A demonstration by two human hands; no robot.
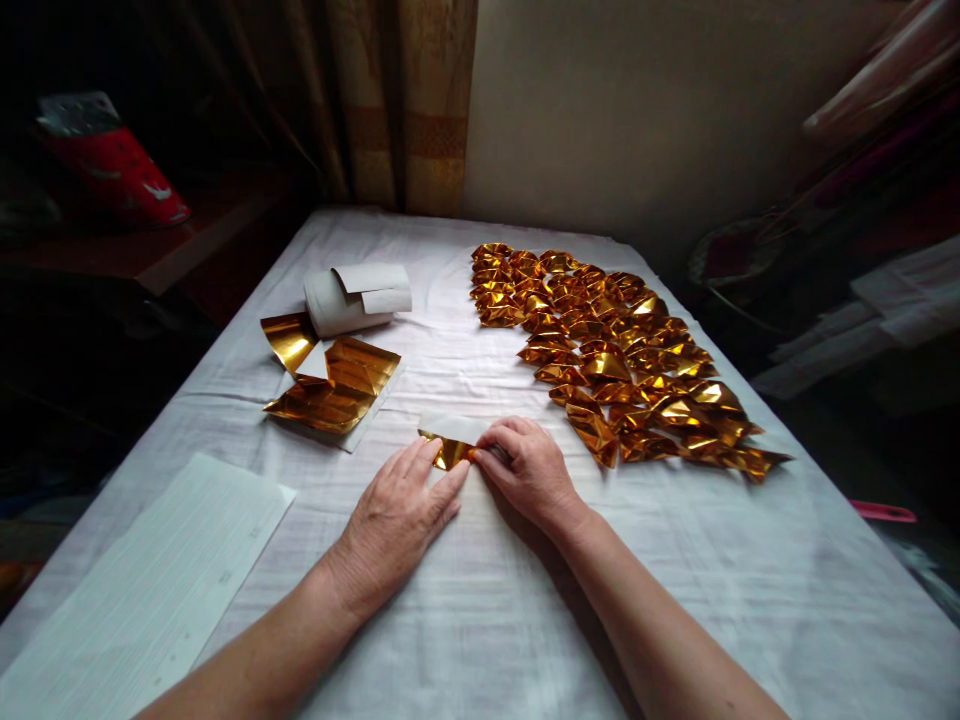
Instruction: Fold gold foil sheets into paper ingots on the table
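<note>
A small sheet of gold foil paper [451,452], white on its back, lies partly folded on the cloth in front of me. My left hand [401,505] holds its left part, the thumb along the near edge and the fingers over the foil. At the other end, my right hand [527,468] has its fingers curled and pinches the right edge. Part of the paper is hidden under both hands. To the right lie several rows of folded gold foil pieces [606,368], puffed in the middle and pointed at the ends.
Behind my left hand are a stack of gold foil sheets [345,390] and a white paper roll [356,303]. A white lined sheet [150,590] rests at the near left. White cloth [465,640] covers the table. Beyond it stand a red container [124,170], a curtain [420,110] and a wall.
</note>
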